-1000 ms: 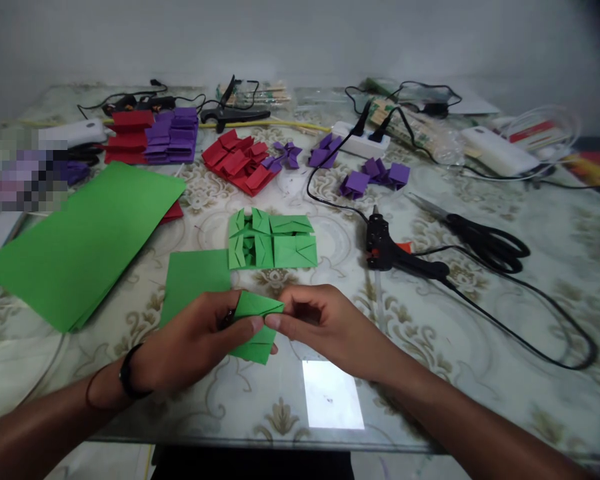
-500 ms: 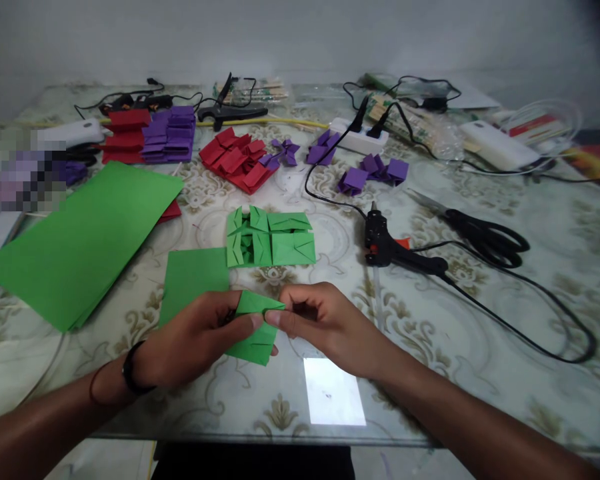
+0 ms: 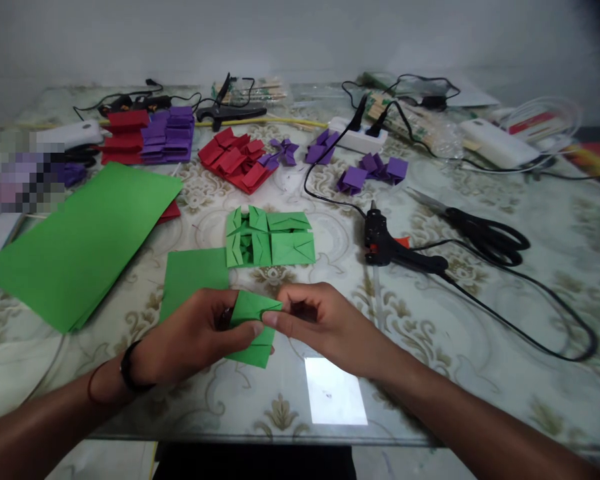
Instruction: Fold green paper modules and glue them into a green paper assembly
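Note:
Between both hands is a small green paper, partly folded, with a pointed flap at its right corner. My left hand grips its left side, thumb on top and fingers largely hidden beneath. The thumb and finger of my right hand pinch the pointed corner. Under my left wrist's far side lies a flat green paper square. Just beyond the hands sit folded green paper pieces, side by side on the table.
A black glue gun and black-handled scissors lie to the right, with a looping cord. Large green sheets are at left. Red folded papers, purple folded papers and a white power strip stand further back.
The held paper and both hands have shifted very slightly left. My left thumb has slid a little lower on the paper, showing more of the upper flap.

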### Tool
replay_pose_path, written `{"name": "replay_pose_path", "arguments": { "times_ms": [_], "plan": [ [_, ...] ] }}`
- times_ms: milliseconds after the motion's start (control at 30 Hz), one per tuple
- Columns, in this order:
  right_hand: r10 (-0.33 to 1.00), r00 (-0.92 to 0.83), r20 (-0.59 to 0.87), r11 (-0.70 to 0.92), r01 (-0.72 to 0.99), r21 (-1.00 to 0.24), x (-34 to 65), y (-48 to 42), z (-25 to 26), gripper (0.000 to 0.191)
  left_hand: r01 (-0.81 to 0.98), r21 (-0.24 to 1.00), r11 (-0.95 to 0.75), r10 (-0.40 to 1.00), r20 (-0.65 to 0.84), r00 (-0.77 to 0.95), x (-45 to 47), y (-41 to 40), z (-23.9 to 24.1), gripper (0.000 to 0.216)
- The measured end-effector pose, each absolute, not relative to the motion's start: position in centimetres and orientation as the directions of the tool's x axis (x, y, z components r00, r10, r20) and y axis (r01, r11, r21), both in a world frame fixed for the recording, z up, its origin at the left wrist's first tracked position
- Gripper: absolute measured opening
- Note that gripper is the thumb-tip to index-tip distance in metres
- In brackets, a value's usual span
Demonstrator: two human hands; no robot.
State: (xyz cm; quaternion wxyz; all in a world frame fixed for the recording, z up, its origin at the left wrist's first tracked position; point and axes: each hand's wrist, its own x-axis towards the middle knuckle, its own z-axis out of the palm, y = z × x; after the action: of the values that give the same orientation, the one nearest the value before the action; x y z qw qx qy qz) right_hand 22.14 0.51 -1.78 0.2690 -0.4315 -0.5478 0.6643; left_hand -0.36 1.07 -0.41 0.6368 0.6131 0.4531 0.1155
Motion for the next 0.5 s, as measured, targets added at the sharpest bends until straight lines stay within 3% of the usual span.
{"name": "replay_pose_path", "arguments": {
  "times_ms": [500],
  "plan": [
    [0.839,-0.488,-0.239,-0.249,0.046,-0.967,22.08,0.31,-1.52,0.048,0.353,0.903,0.245,0.691,-0.418,0.590,-0.53,1.15,0.12,0.032]
  ]
}}
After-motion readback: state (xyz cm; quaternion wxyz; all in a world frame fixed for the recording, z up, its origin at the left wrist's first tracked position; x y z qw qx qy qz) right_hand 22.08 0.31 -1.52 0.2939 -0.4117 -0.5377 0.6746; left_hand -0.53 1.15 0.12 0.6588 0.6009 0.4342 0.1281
